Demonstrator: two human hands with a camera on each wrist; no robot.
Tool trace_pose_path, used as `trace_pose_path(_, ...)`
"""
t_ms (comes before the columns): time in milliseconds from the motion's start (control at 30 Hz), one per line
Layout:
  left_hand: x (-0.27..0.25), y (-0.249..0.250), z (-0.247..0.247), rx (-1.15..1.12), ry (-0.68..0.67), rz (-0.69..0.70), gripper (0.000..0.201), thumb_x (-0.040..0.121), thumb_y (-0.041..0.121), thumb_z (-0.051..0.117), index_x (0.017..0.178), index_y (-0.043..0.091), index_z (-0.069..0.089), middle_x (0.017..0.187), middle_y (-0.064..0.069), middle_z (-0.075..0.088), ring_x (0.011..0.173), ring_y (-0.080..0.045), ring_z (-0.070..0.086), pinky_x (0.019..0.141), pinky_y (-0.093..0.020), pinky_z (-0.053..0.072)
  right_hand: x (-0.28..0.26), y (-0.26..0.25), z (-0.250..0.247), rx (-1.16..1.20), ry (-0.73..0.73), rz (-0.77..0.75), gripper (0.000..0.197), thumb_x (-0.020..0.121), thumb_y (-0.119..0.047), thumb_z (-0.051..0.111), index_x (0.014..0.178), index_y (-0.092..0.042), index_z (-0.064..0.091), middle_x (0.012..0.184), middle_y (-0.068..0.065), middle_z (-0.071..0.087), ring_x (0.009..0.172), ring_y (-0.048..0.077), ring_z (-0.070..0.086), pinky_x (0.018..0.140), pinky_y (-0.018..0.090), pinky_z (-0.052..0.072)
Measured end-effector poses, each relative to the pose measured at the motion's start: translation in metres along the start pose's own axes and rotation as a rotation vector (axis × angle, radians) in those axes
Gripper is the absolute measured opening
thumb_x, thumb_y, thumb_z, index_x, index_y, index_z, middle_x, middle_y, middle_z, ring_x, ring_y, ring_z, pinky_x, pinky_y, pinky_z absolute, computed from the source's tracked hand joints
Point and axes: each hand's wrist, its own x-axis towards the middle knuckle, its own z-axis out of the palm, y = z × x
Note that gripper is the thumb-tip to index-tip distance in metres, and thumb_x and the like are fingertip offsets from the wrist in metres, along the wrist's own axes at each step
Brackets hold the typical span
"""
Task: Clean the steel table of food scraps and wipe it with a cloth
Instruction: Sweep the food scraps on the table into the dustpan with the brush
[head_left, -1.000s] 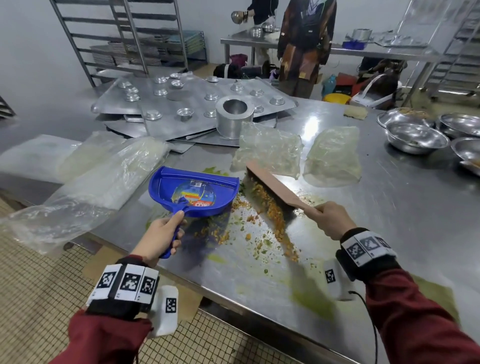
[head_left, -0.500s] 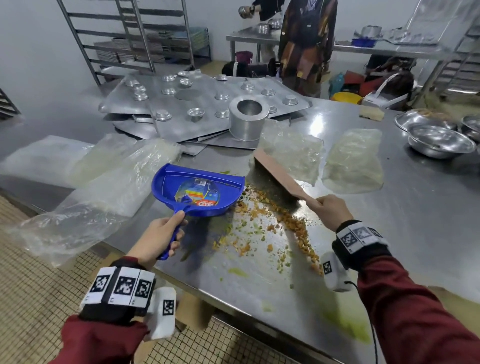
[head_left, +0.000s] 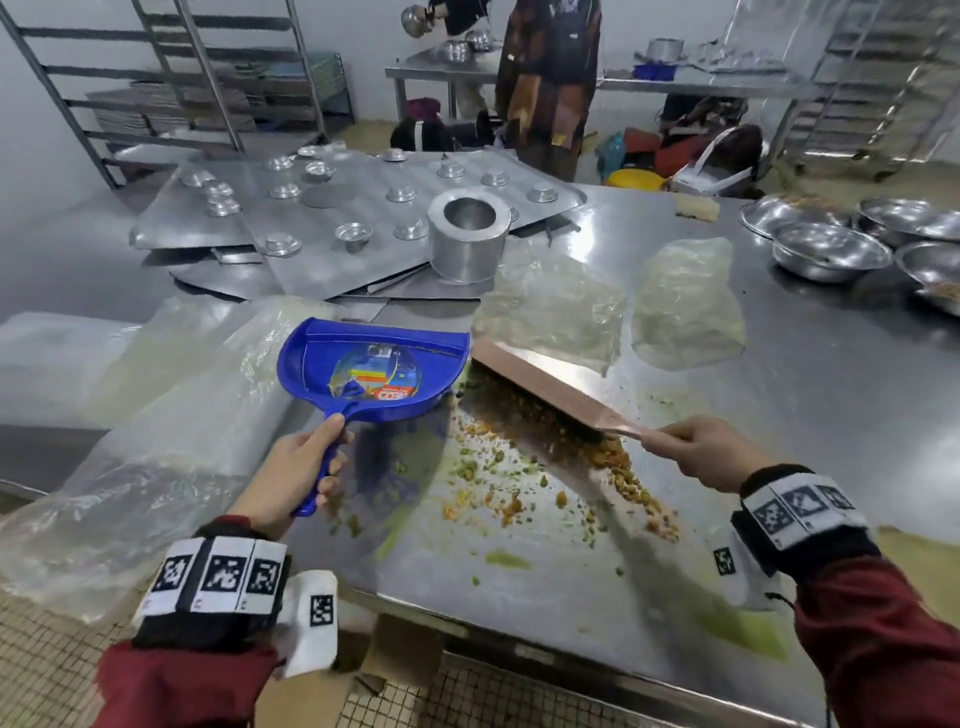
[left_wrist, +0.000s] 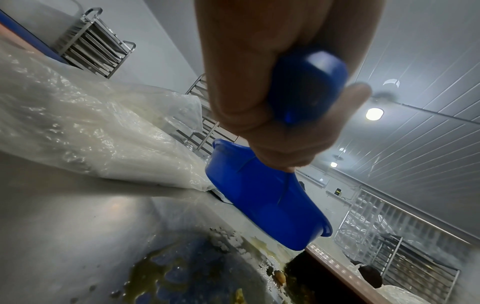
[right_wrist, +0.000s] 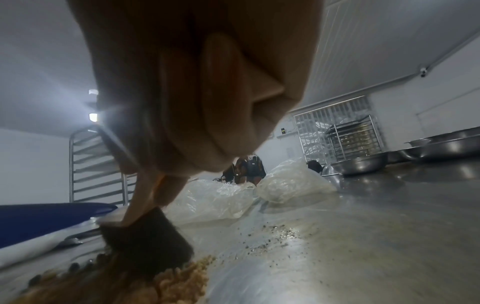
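My left hand (head_left: 298, 470) grips the handle of a blue dustpan (head_left: 371, 371), held tilted just above the steel table (head_left: 545, 582); the left wrist view shows the dustpan (left_wrist: 262, 197) from below with the left hand (left_wrist: 275, 88) round its handle. My right hand (head_left: 696, 449) holds a wooden brush (head_left: 545, 387) by its handle. Its dark bristles rest on a ridge of orange and green food scraps (head_left: 597, 457) right of the pan's lip. In the right wrist view the brush (right_wrist: 145, 232) stands in the scraps (right_wrist: 179, 281). Loose crumbs and green smears lie between my hands.
Crumpled clear plastic bags (head_left: 685, 301) lie behind the brush and a long one (head_left: 171, 415) at the left. Metal trays with small moulds (head_left: 332, 213) and a steel cylinder (head_left: 467, 239) stand at the back. Steel bowls (head_left: 826, 249) sit far right. A person (head_left: 550, 78) stands beyond the table.
The brush has swept the scraps left, towards the dustpan, so its head now sits beside the pan's lip. The dustpan stays in about the same place.
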Motion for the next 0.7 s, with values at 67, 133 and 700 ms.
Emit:
trace_pose_path(67, 0.004, 0.002, -0.002, -0.004, -0.008, 0.011, 0.03, 0.095, 0.035, 0.043, 0.084, 0.009, 0.055, 0.045, 0.005, 0.041, 0.03, -0.005, 0.032, 0.029, -0.013, 0.027, -0.017, 0.007, -0.001, 0.003, -0.019, -0.004, 0.037, 0.09, -0.034, 0.057, 0.077, 0.0, 0.064, 0.05, 0.0, 0.033, 0.039, 0.011, 0.025, 0.037, 0.019, 0.02)
trace_pose_path(133, 0.008, 0.004, -0.004, -0.012, -0.023, 0.015, 0.03, 0.096, 0.034, 0.042, 0.084, 0.01, 0.054, 0.043, 0.006, 0.041, 0.029, -0.005, 0.031, 0.03, -0.012, 0.027, -0.031, 0.012, -0.004, 0.015, 0.001, -0.018, 0.032, 0.089, -0.033, 0.059, 0.071, -0.007, 0.066, 0.046, -0.002, 0.035, 0.033, 0.007, 0.026, 0.035, 0.017, 0.021)
trace_pose_path(700, 0.009, 0.004, -0.008, 0.042, -0.165, 0.042, 0.03, 0.096, 0.034, 0.042, 0.084, 0.01, 0.054, 0.044, 0.006, 0.042, 0.03, -0.005, 0.033, 0.03, -0.013, 0.029, -0.07, 0.027, 0.034, 0.096, 0.225, 0.086, 0.036, 0.092, -0.029, 0.057, 0.094, 0.005, 0.069, 0.048, 0.0, 0.038, 0.035, 0.009, 0.03, 0.038, 0.017, 0.024)
